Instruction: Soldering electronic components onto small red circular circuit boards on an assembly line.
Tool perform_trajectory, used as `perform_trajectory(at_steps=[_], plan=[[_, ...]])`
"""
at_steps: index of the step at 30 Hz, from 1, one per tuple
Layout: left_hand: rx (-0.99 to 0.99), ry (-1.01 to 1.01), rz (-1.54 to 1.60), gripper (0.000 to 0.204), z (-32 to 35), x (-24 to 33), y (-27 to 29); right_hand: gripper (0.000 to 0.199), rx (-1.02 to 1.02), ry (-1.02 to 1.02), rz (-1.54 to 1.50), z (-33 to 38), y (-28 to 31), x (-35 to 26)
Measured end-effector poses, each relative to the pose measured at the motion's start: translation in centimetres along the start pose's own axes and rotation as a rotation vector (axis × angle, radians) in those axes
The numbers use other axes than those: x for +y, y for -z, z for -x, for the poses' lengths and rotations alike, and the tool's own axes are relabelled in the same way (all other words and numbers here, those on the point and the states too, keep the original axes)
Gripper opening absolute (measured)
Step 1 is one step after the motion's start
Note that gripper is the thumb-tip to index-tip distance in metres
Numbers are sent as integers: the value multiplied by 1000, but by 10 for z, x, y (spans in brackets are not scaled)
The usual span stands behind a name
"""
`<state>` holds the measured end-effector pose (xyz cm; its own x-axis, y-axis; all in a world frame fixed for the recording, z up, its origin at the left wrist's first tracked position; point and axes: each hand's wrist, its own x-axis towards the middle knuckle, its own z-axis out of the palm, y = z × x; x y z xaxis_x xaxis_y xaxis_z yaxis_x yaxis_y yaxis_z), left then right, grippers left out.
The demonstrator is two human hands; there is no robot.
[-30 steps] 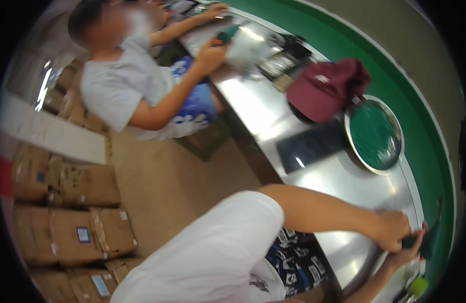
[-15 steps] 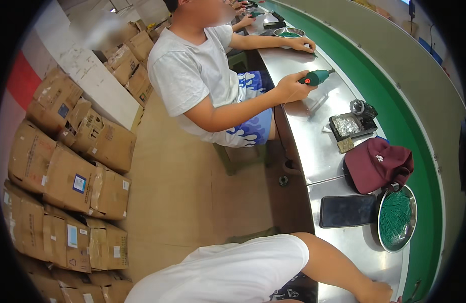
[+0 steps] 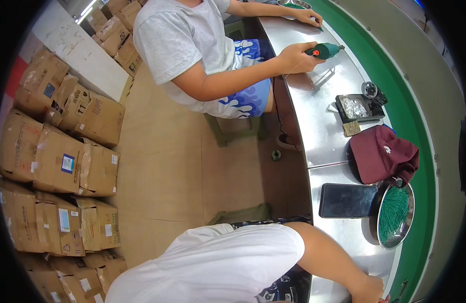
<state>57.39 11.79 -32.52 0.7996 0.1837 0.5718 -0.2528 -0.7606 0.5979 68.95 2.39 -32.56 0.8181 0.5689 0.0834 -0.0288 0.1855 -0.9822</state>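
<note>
My left arm, in a white sleeve, reaches across the bottom of the head view to the steel bench (image 3: 334, 252). My left hand (image 3: 368, 290) is at the lower edge, its visible fingers curled closed. A small red piece (image 3: 384, 299) shows at the fingertips; its kind is not clear. A thin dark tool-like shape (image 3: 403, 289) lies just right of it. My right hand is out of view. Beyond my left hand are a black phone (image 3: 348, 200) lying flat and a steel bowl (image 3: 413, 202) of green wire-like strands (image 3: 393, 214).
A maroon cap (image 3: 377, 154) lies past the phone, near a black tray (image 3: 339, 103) of small shiny parts. A co-worker's hand (image 3: 296, 58) holds a green corded tool (image 3: 326, 50). Cardboard boxes (image 3: 56, 161) are stacked at left; a green strip (image 3: 425, 202) runs behind the bench.
The view has shifted, so the co-worker and boxes sit higher and farther left in it. My left hand appears slightly farther left, still closed. The phone, cap and bowl stay in place on the bench.
</note>
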Motion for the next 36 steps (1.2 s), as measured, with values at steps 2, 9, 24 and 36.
perform_trajectory(at_steps=[2,9,24,36], plan=[[-16,-22,14,31,2,5,5,35,55,31,10,-1,-5,-7],[-59,-120,-51,33,-4,2,-11,34,200,76,62,0,9,-48],[-197,46,-37,53,-3,8,-15,23,251,-180,52,1,20,-38],[-268,81,-10,50,2,9,3,15,167,6,86,2,8,-24]])
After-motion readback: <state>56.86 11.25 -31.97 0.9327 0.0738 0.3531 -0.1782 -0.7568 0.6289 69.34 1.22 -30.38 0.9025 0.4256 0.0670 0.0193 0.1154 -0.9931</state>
